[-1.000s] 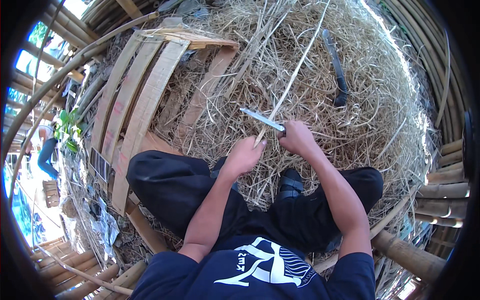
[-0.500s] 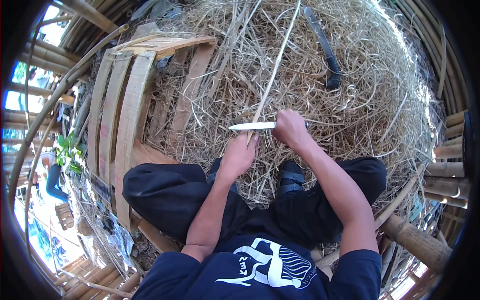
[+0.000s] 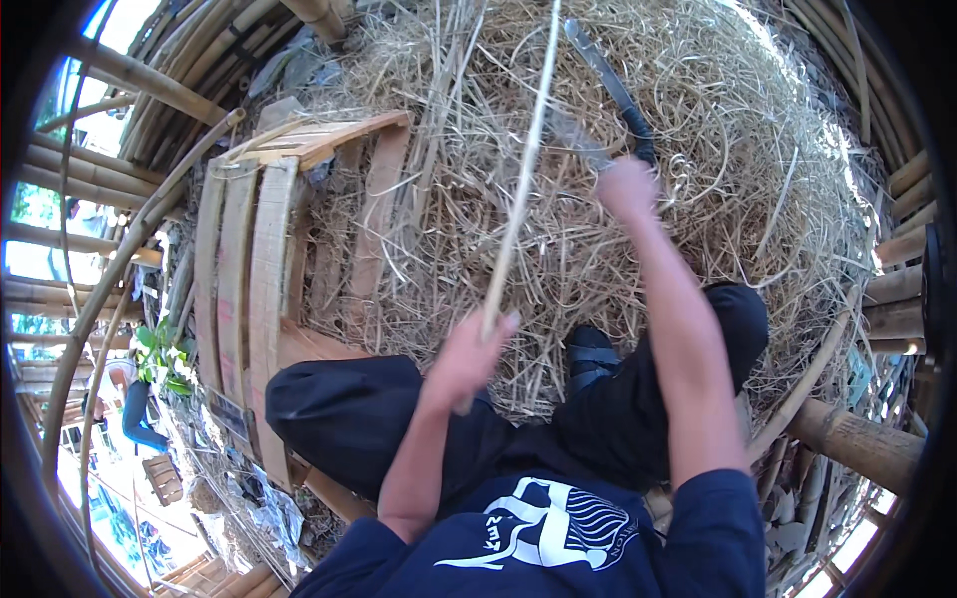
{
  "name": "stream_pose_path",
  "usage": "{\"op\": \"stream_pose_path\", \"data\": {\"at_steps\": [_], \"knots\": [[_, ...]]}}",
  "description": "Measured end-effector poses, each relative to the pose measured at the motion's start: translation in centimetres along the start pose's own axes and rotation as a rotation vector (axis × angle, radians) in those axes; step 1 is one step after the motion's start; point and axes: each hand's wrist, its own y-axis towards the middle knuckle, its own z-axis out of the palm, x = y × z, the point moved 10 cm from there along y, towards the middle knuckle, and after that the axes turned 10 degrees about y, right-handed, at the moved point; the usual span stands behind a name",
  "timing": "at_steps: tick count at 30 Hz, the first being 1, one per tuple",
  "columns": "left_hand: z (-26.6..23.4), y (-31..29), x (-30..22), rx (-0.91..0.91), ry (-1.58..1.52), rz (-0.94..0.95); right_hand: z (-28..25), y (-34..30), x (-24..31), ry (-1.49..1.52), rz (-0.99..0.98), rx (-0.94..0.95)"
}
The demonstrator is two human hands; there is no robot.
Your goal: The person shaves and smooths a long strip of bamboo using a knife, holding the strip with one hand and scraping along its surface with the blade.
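My left hand is closed around the lower end of a long, thin, pale bamboo strip. The strip rises away from me past the top of the view. My right hand grips a knife farther forward and to the right. The blade is smeared by motion and points up and left, apart from or just behind the strip; I cannot tell which. Just beyond my right hand, a dark curved blade with a black handle lies on the heap of shavings.
A slatted wooden crate lies at the left beside my knee. Bamboo poles edge the space on the right, with more poles at the left. My sandalled foot stands by the shavings. At the far left is another person's leg.
My right hand has swung the knife forward and right, away from my left hand. The left hand has pulled the strip slightly nearer to me, and the view has shifted a little.
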Motion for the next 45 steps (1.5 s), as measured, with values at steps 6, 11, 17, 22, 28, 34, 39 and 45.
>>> {"op": "stream_pose_path", "data": {"at_steps": [6, 11, 17, 22, 28, 34, 39, 45], "knots": [[-4.8, -1.0, 1.3, -0.258, -0.096, 0.064, -2.9, -3.1, 3.4, 0.227, -0.015, 0.024], [-4.4, -0.2, 1.9, -0.412, 0.133, 0.132, 0.8, -13.5, 12.7, 0.179, -0.357, 0.461], [-4.1, 1.3, 1.6, -0.405, 0.217, 0.102, 3.7, -18.6, 13.4, 0.045, -0.557, 0.515], [-3.2, 1.4, 0.9, -0.362, 0.299, 0.069, 4.9, -18.1, 12.8, 0.076, -0.599, 0.515], [-4.0, 0.8, 0.1, -0.465, 0.282, 0.081, 3.9, -13.2, 12.7, 0.082, -0.582, 0.338], [-2.7, -1.3, -0.8, -0.354, 0.181, 0.139, 2.1, -4.5, 5.8, -0.030, -0.259, 0.153], [-4.0, -2.0, 1.3, -0.289, 0.101, 0.097, -4.2, 0.2, 1.4, 0.168, 0.004, -0.045], [-2.0, 0.0, 1.3, -0.166, -0.051, 0.047, 2.7, -6.6, 7.2, 0.352, -0.105, 0.353]]}}
